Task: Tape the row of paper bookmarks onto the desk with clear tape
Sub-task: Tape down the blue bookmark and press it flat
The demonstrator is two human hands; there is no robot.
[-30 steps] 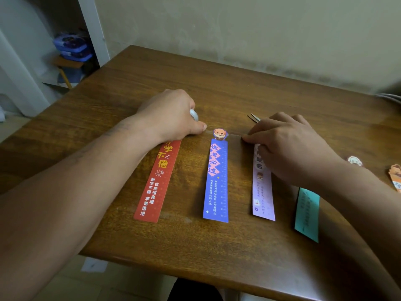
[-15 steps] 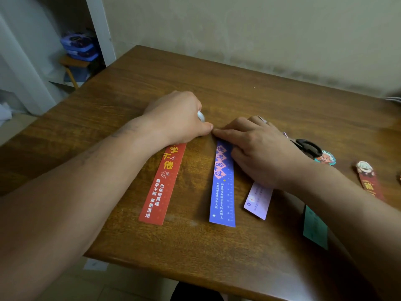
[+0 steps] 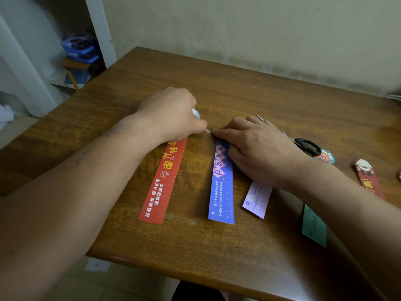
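While left hand (image 3: pixel 171 118) curls round white tape roll (image 3: pixel 196 114), right hand (image 3: pixel 258 153) presses flat on blue bookmark (image 3: pixel 222 192); wooden desk (image 3: pixel 260 92) beneath.

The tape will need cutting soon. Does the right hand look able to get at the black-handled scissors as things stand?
Probably yes. The scissors lie on the desk close beside the right hand, handles uncovered; it would first have to lift off the blue bookmark.

Our left grip (image 3: pixel 171 116) hides the top of the red bookmark (image 3: pixel 165 181) and nearly all of a white roll (image 3: pixel 196 114). Our right grip (image 3: pixel 258 151) covers the top of the blue bookmark (image 3: pixel 222 192), most of the lilac bookmark (image 3: pixel 257 200) and most of the scissors (image 3: pixel 308 146).
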